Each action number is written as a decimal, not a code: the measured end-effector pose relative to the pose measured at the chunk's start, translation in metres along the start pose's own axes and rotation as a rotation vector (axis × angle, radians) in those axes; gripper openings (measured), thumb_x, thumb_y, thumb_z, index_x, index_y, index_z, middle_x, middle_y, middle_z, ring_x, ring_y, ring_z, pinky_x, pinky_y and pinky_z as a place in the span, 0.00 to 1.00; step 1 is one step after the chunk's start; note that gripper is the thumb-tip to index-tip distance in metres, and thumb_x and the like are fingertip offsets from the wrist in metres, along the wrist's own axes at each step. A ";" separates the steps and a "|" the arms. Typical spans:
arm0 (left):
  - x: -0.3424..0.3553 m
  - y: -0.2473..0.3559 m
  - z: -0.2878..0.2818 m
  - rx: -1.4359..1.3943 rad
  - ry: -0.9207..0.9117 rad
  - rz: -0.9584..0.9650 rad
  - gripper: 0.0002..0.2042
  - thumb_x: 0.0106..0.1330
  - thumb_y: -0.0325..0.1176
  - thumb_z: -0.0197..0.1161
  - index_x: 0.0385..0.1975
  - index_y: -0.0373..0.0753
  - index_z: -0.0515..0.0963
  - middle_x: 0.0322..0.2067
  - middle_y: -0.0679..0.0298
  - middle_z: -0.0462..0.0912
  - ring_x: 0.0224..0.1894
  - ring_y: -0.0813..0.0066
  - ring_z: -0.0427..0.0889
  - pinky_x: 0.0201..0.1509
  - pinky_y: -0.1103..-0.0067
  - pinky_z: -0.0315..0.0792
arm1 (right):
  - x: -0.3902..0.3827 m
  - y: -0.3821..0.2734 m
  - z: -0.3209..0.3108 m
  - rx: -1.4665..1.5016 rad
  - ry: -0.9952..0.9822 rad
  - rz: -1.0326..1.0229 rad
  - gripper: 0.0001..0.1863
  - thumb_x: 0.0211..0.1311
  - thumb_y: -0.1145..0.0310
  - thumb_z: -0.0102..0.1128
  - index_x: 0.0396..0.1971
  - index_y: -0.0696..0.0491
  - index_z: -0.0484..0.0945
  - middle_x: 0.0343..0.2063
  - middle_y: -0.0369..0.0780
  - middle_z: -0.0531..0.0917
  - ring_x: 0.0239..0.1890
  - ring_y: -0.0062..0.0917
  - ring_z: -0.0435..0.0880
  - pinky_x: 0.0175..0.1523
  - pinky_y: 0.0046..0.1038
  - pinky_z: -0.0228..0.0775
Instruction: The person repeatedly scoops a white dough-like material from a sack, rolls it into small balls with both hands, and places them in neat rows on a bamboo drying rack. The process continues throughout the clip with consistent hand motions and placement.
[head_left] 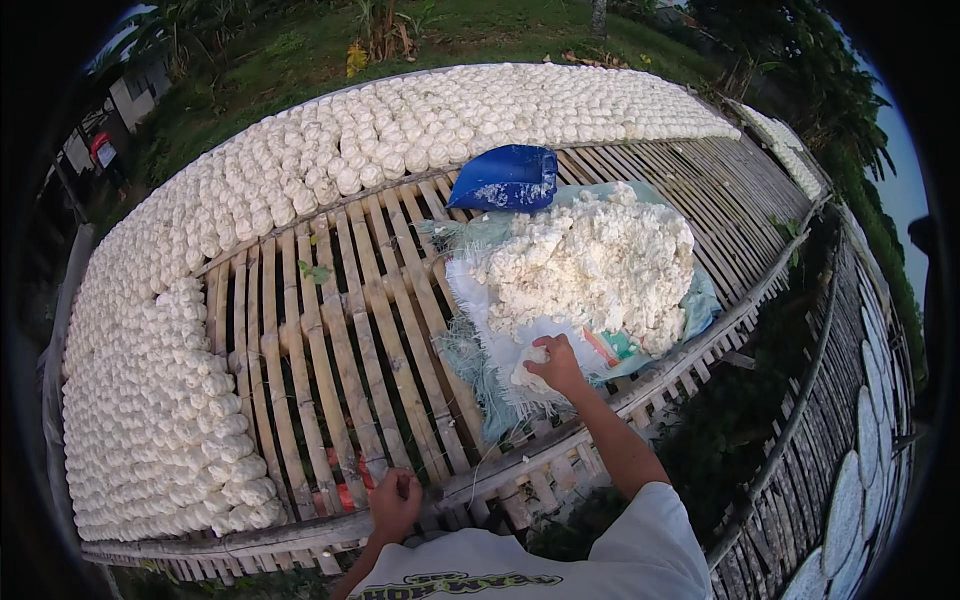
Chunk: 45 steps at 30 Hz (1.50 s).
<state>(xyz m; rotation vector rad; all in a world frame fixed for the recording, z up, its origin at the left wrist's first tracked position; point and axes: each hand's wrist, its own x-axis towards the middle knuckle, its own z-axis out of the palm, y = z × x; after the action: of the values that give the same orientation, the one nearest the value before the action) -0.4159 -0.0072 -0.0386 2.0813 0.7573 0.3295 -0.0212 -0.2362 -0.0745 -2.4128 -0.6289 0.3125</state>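
A big heap of crumbly white paste (pixel 590 265) lies on a spread woven plastic sack (pixel 470 350) atop the slatted bamboo rack (pixel 330 360). At the heap's near left edge, my right hand (pixel 562 366) curls its thumb and fingers about a small white lump (pixel 528 368) of the same stuff, low over the sack. My left hand (pixel 396 503) is closed above the rack's front pole; whatever its fingers hold, if anything, is hidden. Rows of rounded white lumps (pixel 170 400) cover the rack's left side and far side.
Behind the heap rests a blue scoop (pixel 505 180) smeared with white. A bamboo pole (pixel 600 415) edges the rack's near side. Another slatted rack (pixel 800 450) with flat, pale oval pieces (pixel 846 510) stands at the right. Far left is a person in red (pixel 104 152).
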 end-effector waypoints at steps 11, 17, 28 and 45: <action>0.003 -0.001 0.000 -0.033 0.012 0.034 0.07 0.67 0.31 0.68 0.41 0.38 0.81 0.25 0.62 0.85 0.24 0.74 0.84 0.32 0.75 0.77 | -0.022 -0.027 0.047 -0.260 0.005 -0.113 0.40 0.49 0.49 0.82 0.60 0.54 0.80 0.51 0.52 0.80 0.53 0.48 0.82 0.55 0.50 0.79; 0.023 0.012 0.010 -0.224 -0.141 -0.027 0.09 0.69 0.29 0.67 0.46 0.36 0.79 0.29 0.65 0.82 0.31 0.79 0.80 0.37 0.78 0.75 | -0.021 0.015 0.010 0.791 0.120 0.293 0.31 0.63 0.64 0.76 0.63 0.57 0.76 0.52 0.48 0.86 0.52 0.39 0.88 0.52 0.47 0.82; 0.122 0.150 0.130 -1.112 -0.530 -0.511 0.22 0.81 0.52 0.53 0.59 0.40 0.75 0.50 0.56 0.83 0.59 0.65 0.82 0.62 0.64 0.76 | -0.076 -0.071 -0.036 1.890 0.484 0.235 0.30 0.83 0.48 0.41 0.70 0.55 0.69 0.64 0.44 0.79 0.66 0.39 0.78 0.70 0.46 0.71; 0.109 0.101 0.039 -1.538 -0.502 -0.638 0.29 0.83 0.61 0.43 0.71 0.48 0.71 0.60 0.59 0.82 0.63 0.62 0.82 0.70 0.64 0.73 | -0.121 -0.238 0.051 0.733 0.183 -0.214 0.18 0.72 0.64 0.67 0.56 0.59 0.82 0.55 0.54 0.84 0.60 0.48 0.82 0.69 0.40 0.70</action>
<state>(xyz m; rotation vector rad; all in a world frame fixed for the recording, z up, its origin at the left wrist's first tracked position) -0.2722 -0.0086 0.0152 0.3844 0.4982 -0.0316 -0.2295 -0.1055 0.0417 -1.6365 -0.5581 0.1836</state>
